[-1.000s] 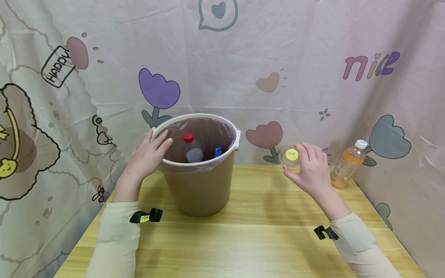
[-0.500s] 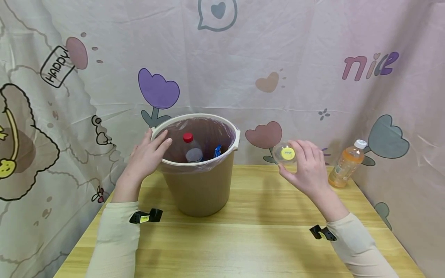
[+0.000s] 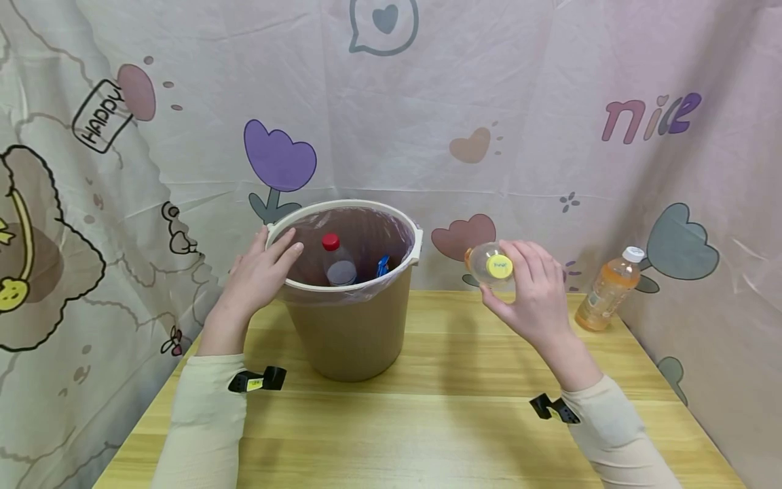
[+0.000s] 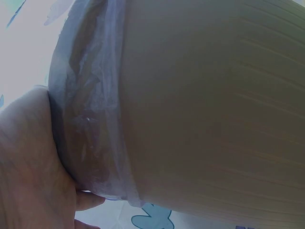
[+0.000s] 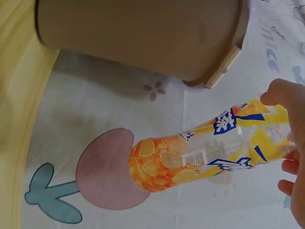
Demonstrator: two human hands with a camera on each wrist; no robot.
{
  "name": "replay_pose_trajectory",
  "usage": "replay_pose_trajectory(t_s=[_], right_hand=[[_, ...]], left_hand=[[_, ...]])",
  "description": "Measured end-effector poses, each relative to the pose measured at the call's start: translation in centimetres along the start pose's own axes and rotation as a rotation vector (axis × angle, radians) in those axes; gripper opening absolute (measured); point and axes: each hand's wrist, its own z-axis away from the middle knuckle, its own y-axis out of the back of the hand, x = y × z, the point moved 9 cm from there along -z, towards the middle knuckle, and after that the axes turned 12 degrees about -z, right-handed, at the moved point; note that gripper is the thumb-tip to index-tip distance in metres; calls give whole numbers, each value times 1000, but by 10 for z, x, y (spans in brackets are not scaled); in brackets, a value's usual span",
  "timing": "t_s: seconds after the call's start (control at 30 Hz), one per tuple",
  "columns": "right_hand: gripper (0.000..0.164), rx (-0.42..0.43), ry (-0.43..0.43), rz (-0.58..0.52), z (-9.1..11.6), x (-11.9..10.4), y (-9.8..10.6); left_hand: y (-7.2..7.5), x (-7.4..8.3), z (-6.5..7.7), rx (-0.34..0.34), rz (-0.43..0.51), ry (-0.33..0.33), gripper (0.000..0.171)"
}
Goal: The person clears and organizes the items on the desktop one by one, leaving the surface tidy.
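My right hand (image 3: 540, 295) holds a plastic drink bottle (image 3: 481, 261) in the air, right of the bin, its yellow cap facing the head camera. In the right wrist view, the bottle (image 5: 190, 157) shows a yellow, white and blue label with orange fruit slices at its base; my fingers grip it near the cap end. My left hand (image 3: 259, 278) rests on the near-left rim of a brown bin (image 3: 348, 339), fingers relaxed over the edge. Inside the plastic-lined bin are a clear bottle with a red cap (image 3: 330, 242) and a blue wrapper (image 3: 383, 265).
Another bottle (image 3: 611, 288), with orange drink and a white cap, stands at the table's back right corner. The wooden table (image 3: 391, 441) meets a printed cloth backdrop (image 3: 391, 122) behind and at both sides.
My right hand has moved left and slightly up with the yellow-capped bottle, closer to the bin. The left hand and the bin have stayed in place.
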Motion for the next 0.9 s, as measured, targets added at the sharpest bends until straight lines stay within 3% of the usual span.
replay_pose_trajectory(t_s=[0.53, 0.9], right_hand=[[62, 165, -17, -112, -21, -18, -1], [59, 345, -21, -210, -26, -24, 0]], left_hand=[[0, 0, -1, 6, 1, 3, 71], [0, 0, 0, 2, 10, 1, 71]])
